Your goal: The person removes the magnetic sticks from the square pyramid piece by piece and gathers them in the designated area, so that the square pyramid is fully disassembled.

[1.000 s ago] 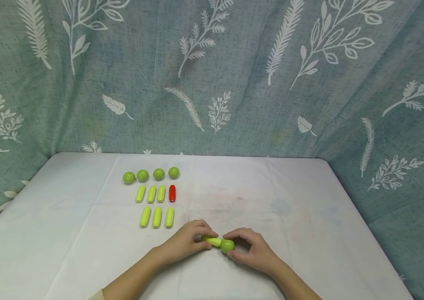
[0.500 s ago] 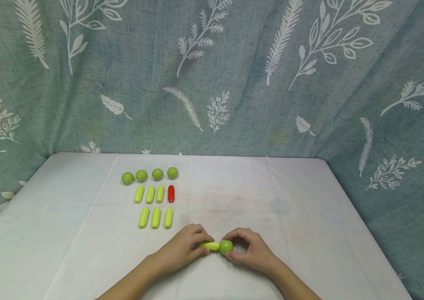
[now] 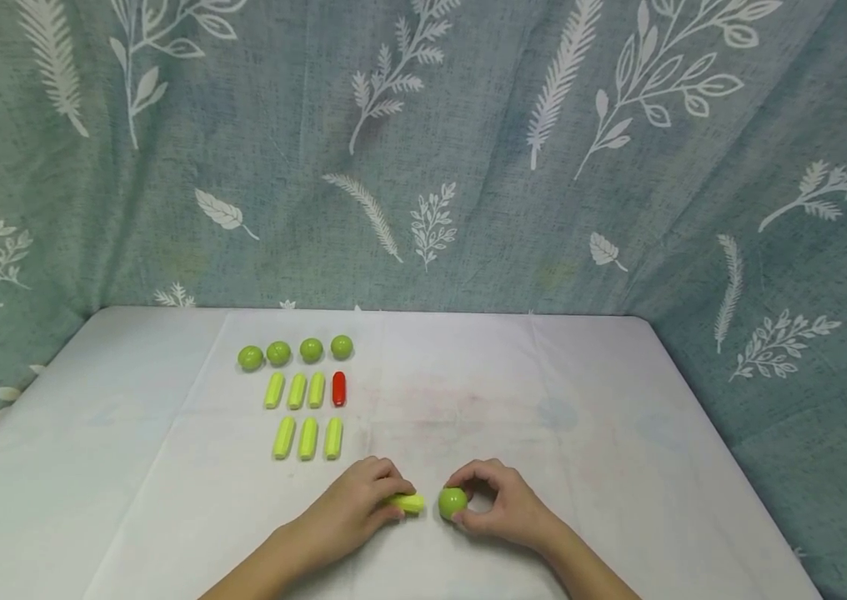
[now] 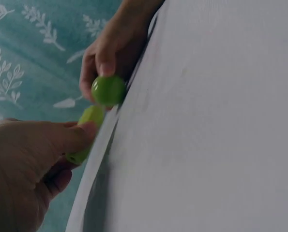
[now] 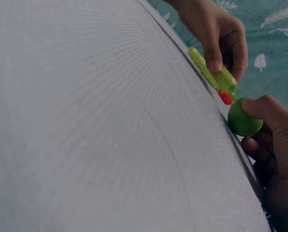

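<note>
My left hand (image 3: 352,507) pinches a short yellow-green faceted rod (image 3: 412,503) between thumb and fingers, its free end pointing right. Facing it, my right hand (image 3: 504,505) holds a shiny green ball (image 3: 453,502) between thumb and fingertips. A small gap separates rod and ball in the head view. Seen from the left wrist, the rod (image 4: 91,116) slants up toward the ball (image 4: 108,90), with the thumb along its side. In the right wrist view the ball (image 5: 244,117) sits under the right thumb, and the rod's near end (image 5: 227,82) shows a small dark hole.
Left of centre on the white-covered table (image 3: 581,400), several green balls (image 3: 311,349) form a back row. Below them lie three yellow-green rods (image 3: 297,391) and a red rod (image 3: 338,389), then three more yellow-green rods (image 3: 308,438). A leaf-patterned teal cloth (image 3: 303,250) hangs behind.
Rod and ball were end to end and are now apart. My left hand has drawn the rod left and toward me; my right hand stays nearly in place with the ball.
</note>
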The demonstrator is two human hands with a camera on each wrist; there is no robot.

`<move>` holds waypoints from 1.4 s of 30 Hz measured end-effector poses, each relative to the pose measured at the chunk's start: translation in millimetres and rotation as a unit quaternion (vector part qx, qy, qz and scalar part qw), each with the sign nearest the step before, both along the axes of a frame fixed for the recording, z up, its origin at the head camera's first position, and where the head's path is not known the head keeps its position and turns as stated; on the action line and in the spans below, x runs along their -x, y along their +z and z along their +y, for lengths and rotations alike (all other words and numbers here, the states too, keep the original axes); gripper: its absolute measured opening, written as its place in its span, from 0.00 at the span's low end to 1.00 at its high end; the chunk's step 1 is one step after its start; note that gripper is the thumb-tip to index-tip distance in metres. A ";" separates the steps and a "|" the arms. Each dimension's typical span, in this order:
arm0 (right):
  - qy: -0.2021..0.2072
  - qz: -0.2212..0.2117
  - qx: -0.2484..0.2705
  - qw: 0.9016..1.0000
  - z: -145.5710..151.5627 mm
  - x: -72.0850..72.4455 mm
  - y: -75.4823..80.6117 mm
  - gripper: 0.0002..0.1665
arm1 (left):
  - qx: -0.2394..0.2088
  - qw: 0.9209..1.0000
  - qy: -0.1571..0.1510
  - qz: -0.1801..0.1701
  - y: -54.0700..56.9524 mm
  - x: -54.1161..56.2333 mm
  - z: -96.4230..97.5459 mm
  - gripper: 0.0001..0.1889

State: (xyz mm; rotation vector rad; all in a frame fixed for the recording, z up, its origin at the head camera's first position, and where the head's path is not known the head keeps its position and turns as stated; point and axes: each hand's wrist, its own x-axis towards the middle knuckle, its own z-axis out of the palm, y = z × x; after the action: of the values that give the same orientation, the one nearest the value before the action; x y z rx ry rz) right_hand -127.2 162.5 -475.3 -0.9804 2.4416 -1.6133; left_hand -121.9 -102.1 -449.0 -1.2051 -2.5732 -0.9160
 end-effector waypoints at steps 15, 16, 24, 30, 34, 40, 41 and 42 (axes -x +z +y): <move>-0.028 0.005 0.015 0.999 -4.7 0.6 -4.5 0.17 | -0.083 0.960 0.236 -0.125 8.0 -3.3 -86.9 0.18; -0.030 -0.007 0.022 0.999 -6.1 1.1 -3.5 0.17 | -0.085 0.955 0.250 -0.135 9.1 -3.2 -92.2 0.18; -0.091 -0.088 0.020 0.992 -26.6 18.5 17.7 0.18 | -0.071 0.922 0.335 -0.181 10.0 5.8 -127.3 0.18; -0.123 -0.102 0.001 0.987 -44.8 39.6 32.4 0.17 | -0.057 0.904 0.383 -0.179 -0.9 16.7 -141.0 0.22; -0.139 -0.116 0.008 0.983 -52.8 68.0 20.6 0.17 | -0.056 0.903 0.407 -0.123 -8.6 25.0 -143.2 0.19; -0.161 -0.161 0.042 0.973 -66.0 104.0 15.7 0.20 | -0.038 0.908 0.415 -0.052 -14.4 31.8 -142.1 0.18; -0.167 -0.171 0.047 0.970 -68.3 109.4 15.7 0.20 | -0.032 0.909 0.414 -0.045 -14.8 32.1 -141.8 0.18; -0.173 -0.180 0.052 0.967 -70.7 114.3 16.3 0.20 | -0.027 0.909 0.414 -0.040 -15.1 32.3 -141.3 0.18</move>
State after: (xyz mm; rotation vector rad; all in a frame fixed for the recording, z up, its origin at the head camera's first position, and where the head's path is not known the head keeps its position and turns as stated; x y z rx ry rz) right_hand -241.5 91.8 -459.0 -0.2352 2.3819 -1.8380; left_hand -154.3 -243.3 -464.1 0.0115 -2.6727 -0.8083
